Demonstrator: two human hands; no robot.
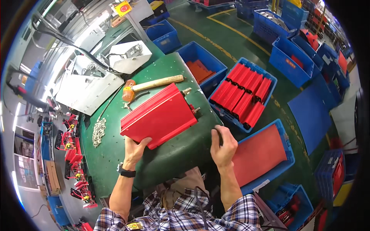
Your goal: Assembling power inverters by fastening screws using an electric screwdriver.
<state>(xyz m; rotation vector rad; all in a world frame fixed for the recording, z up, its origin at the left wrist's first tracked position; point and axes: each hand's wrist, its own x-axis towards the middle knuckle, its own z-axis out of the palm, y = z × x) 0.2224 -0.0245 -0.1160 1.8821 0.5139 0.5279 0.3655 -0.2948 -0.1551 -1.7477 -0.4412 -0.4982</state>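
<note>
Green bench (106,158) at mid-frame is lying beneath a case (160,119) the left hand (133,151) is holding, ideally firmly, while the right hand (225,148) is hovering empty, fingers narrowly parted.

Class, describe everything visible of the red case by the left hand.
The red case is long and boxy with ridged faces, apparently painted metal. Metallic fittings protrude from its right end. It is slanted over the green worktop, right end farther away; whether it rests there is unclear. The left hand holds its left end.
</note>
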